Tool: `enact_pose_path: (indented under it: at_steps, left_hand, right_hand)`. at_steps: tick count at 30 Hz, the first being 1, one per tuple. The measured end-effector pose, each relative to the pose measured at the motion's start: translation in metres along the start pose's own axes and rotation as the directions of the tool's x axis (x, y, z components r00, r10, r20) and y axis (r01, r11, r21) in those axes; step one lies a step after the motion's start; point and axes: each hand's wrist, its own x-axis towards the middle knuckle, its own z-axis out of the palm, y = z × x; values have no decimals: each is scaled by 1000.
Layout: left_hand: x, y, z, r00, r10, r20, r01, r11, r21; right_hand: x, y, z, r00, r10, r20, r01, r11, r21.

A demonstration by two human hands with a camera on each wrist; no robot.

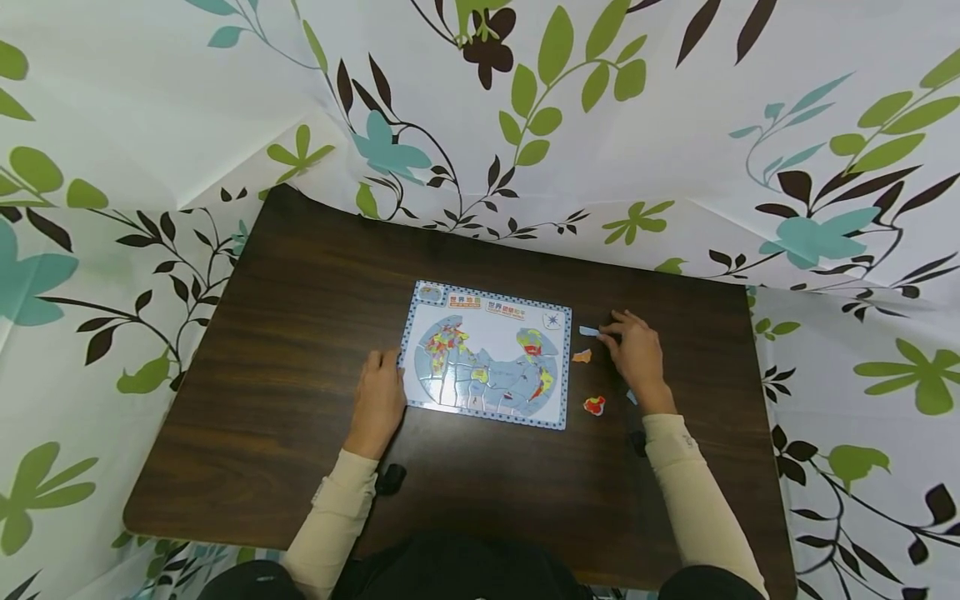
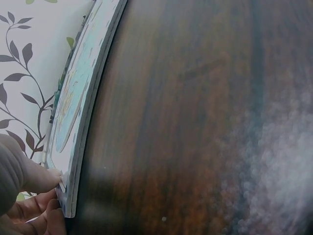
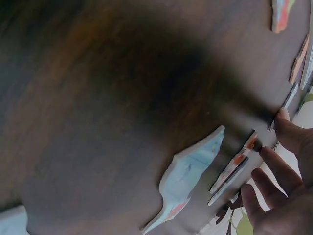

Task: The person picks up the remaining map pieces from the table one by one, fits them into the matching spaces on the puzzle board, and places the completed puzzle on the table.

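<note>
A world-map jigsaw puzzle board [image 1: 487, 408] with a blue dotted border lies on the dark table, its oval partly filled with pieces. My left hand [image 1: 378, 404] grips the board's left edge, thumb on top and fingers alongside, as the left wrist view also shows. To the right of the board, my right hand [image 1: 636, 357] pinches a small light-blue puzzle piece [image 1: 588, 331] at its right end. Its other fingers [image 3: 279, 169] are spread near further pieces. An orange piece [image 1: 582, 356] and a red-and-white piece [image 1: 594, 406] lie close by.
Another blue piece [image 1: 632, 397] shows partly beside the right wrist. In the right wrist view, a larger pale-blue piece [image 3: 188, 169] and an orange-marked piece [image 3: 234, 164] lie on the table. A leaf-patterned sheet [image 1: 465, 117] borders the brown table [image 1: 262, 375].
</note>
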Motion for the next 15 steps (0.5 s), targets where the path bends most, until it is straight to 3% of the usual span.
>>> enact_pose_path:
  at_steps: [6,12,15]
  left_hand:
    - [-1,0,0,1000,0,5,0,1000,-4]
    - [0,-1,1,1000,3,-2,-3,1000,-7]
    - [0,-1,1,1000,7,-7,-7,1000,-3]
  right_hand:
    - [-1,-3,1,1000,-20,-6,20,1000,14]
    - [4,-14,3,994,-102,-24,105,981,162]
    - [9,-27,2,991,-131,3,126,964,235]
